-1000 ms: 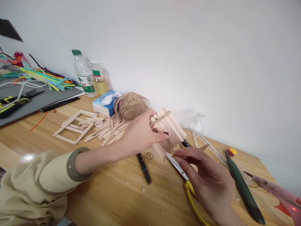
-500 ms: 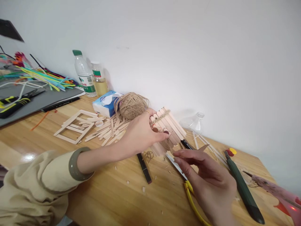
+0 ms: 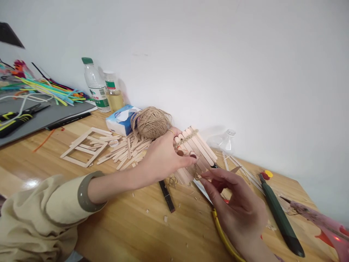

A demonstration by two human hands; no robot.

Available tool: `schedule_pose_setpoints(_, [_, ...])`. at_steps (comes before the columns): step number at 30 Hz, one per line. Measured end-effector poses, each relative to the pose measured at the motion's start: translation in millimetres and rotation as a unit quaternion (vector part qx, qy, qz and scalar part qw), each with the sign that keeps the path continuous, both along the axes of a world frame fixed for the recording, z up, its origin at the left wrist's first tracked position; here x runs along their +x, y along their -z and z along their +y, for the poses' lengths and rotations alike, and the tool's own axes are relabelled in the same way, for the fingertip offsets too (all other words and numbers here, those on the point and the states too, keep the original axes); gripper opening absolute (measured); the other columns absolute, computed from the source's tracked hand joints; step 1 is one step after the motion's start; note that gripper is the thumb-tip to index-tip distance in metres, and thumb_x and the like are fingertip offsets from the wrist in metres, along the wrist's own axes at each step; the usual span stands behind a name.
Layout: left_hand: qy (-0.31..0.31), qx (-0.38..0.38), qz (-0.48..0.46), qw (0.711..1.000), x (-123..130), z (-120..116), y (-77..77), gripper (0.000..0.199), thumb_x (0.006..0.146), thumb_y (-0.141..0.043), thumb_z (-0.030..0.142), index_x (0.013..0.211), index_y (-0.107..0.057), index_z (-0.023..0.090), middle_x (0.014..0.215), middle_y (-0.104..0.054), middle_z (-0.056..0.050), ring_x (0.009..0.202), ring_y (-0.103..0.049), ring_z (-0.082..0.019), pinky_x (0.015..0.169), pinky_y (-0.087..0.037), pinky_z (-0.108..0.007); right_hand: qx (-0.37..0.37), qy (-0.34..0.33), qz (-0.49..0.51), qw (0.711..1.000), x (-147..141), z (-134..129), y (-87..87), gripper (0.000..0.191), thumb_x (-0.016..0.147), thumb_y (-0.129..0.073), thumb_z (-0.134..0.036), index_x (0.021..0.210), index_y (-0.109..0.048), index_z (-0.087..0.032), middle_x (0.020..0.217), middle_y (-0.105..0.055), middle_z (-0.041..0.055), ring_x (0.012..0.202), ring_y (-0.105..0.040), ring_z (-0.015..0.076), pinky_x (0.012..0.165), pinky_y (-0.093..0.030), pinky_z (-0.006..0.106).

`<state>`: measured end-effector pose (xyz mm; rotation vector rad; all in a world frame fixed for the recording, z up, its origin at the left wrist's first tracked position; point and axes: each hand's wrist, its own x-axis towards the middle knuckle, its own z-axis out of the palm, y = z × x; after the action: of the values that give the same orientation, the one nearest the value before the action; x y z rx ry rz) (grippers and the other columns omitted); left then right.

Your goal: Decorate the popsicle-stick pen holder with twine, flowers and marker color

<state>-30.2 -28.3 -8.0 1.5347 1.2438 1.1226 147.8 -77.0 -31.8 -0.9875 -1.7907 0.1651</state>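
Note:
A panel of popsicle sticks (image 3: pixel 201 147), set side by side, is held tilted above the table in my left hand (image 3: pixel 166 153). Twine runs across its upper part, and dark red-brown round pieces lie near my left thumb. My right hand (image 3: pixel 234 207) pinches a thin piece of twine (image 3: pixel 196 176) between thumb and forefinger, close to the panel's lower edge. Beneath my right hand lie scissors (image 3: pixel 222 233) with yellow handles, partly hidden. A dark marker (image 3: pixel 167 196) rests on the table below the panel.
Behind my left hand are a ball of twine (image 3: pixel 154 123), a tissue pack (image 3: pixel 122 120) and loose popsicle sticks (image 3: pixel 131 151). A stick frame (image 3: pixel 84 147) and bottles (image 3: pixel 95 85) are further left. To the right lie a green-handled cutter (image 3: pixel 280 214) and a pink glue gun (image 3: pixel 319 222).
My right hand has shifted slightly left and down, its fingertips nearer the panel's lower edge. My left hand keeps its hold on the panel. The view has moved a little.

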Motion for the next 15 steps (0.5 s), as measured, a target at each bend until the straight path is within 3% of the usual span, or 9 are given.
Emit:
schedule_pose_setpoints(7, [0.0,-0.009,0.006,1.0,0.8,-2.1,-4.1,0.044,0.06,-0.078,0.031,0.093,-0.05,0.023,0.074,-0.066,0.002,0.069,-0.065,-0.02,0.064,-0.051,-0.032,-0.028,0.047,-0.008,0.998,-3.8,1.2,-2.7,0.03,0.08,-0.061,-0.013,0.108,-0.055,-0.021,0.08,-0.07,0.0006,0.057,-0.056,0.0111,0.05,-0.05,0.024])
schedule_pose_setpoints(15, [0.006,-0.001,0.003,1.0,0.8,-1.9,-0.6,0.043,0.06,-0.078,0.031,0.093,-0.051,0.023,0.075,-0.065,0.001,0.071,-0.065,-0.02,0.065,-0.051,-0.032,0.046,0.081,-0.081,0.992,-5.2,2.2,-2.3,0.03,0.081,-0.061,-0.008,0.108,-0.053,-0.021,0.081,-0.065,-0.0003,0.058,-0.052,0.0106,0.053,-0.048,0.024])
